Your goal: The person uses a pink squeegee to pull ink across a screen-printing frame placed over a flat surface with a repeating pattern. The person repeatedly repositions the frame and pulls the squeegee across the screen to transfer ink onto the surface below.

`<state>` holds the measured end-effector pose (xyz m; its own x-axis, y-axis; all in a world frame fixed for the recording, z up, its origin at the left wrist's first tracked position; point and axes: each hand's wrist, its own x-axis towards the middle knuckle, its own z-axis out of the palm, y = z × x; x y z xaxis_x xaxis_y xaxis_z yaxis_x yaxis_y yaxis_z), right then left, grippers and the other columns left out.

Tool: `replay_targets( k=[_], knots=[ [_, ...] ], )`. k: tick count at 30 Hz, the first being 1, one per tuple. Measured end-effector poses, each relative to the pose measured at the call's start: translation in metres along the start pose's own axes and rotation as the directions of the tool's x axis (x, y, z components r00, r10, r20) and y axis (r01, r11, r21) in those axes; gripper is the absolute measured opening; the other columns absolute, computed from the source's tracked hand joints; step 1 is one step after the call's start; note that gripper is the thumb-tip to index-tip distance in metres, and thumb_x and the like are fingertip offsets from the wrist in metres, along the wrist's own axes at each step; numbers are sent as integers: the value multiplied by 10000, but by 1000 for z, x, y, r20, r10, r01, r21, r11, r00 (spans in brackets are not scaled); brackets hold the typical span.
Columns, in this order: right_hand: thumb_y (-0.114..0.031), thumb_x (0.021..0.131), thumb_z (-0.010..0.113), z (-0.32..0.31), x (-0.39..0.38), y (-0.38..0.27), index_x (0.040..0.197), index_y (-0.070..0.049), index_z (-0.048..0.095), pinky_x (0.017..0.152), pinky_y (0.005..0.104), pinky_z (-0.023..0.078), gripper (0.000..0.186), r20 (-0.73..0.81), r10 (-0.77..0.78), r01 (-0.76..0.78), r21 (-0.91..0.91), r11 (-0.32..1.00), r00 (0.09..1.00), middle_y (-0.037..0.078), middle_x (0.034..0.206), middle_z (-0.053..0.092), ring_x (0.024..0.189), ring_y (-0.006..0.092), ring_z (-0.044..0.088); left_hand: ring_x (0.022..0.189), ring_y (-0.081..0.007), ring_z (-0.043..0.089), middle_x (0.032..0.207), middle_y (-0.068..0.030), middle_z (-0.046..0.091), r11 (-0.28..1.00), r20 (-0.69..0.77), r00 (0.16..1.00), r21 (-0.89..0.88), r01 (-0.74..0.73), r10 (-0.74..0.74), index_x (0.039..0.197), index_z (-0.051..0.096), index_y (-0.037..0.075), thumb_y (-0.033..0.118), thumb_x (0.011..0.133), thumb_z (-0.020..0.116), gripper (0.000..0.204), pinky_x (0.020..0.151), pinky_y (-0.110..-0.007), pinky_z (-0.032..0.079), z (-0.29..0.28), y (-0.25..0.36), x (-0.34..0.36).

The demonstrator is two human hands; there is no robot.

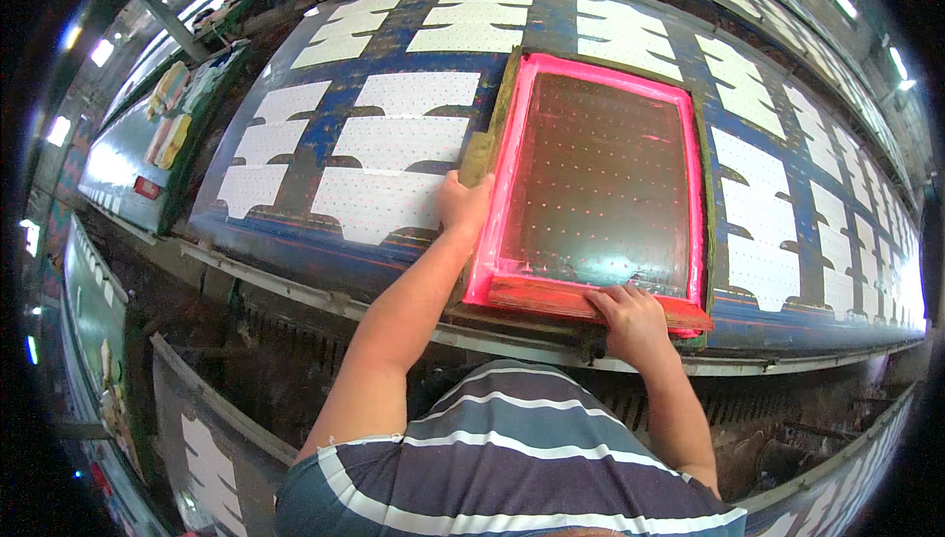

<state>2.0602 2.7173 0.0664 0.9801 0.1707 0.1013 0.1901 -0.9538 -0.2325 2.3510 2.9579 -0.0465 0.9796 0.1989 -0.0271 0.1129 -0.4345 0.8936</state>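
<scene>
A screen-printing frame (pixel 698 192) with a pink-smeared border lies flat on the long table in front of me. Its dark mesh (pixel 602 173) carries rows of small light dots. My left hand (pixel 466 202) is closed round the frame's left side, just below a wooden block (pixel 477 158). Along the near end of the frame rests a red-stained wooden squeegee (pixel 546 297). My right hand (pixel 635 320) grips the squeegee's right half from above, fingers curled over its top edge. White cut fabric pieces with small dots (pixel 389 173) lie left of the frame.
More white fabric pieces (pixel 758 212) lie in rows to the right and farther back on the blue-stained table (pixel 394 263). A metal rail (pixel 295 288) runs along its near edge. Another table with folded cloths (pixel 169 138) stands at the left. Further tables stand behind me.
</scene>
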Motion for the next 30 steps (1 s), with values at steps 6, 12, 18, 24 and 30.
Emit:
replay_targets(
  k=[6,12,18,24,30],
  knots=[
    [-55,837,729,-19,17,-2,1222,-164,842,891,545,637,416,164,119,-114,-39,993,979,126,1016,801,995,388,794,1074,-397,798,1143,-234,818,985,-7,997,-150,-83,83,1218,774,-18,376,934,861,494,945,-504,614,-7,11,-8],
    [-49,822,751,7,-8,-30,1324,-177,797,929,502,614,520,164,189,-169,-132,977,968,114,1162,782,1086,367,768,1195,-440,750,1267,-258,783,972,-13,993,-207,-115,115,1364,721,-16,413,1056,731,528,1038,-514,575,-1,3,-3],
    [-92,905,722,33,-3,-22,1303,-199,804,934,472,594,419,-97,89,-104,-168,980,991,91,1127,753,1072,312,759,1240,-442,734,1300,-286,768,968,19,993,-229,-106,113,1396,694,-44,463,1106,655,585,1074,-508,558,1,-1,-1],
    [-131,914,719,50,64,38,1322,-212,789,940,467,590,422,-189,31,-73,-220,973,982,97,1128,748,1047,318,768,1238,-396,730,1328,-260,758,976,57,993,-195,-92,105,1409,686,-41,429,1148,624,541,1095,-482,544,-8,10,-6],
    [-108,922,697,54,174,123,1280,-207,790,923,483,607,383,-202,1,-62,-292,954,979,121,1128,756,1012,342,777,1248,-356,714,1332,-229,753,981,54,994,-175,-89,100,1415,681,-44,388,1175,590,503,1100,-453,534,-9,13,-8]
  ],
)
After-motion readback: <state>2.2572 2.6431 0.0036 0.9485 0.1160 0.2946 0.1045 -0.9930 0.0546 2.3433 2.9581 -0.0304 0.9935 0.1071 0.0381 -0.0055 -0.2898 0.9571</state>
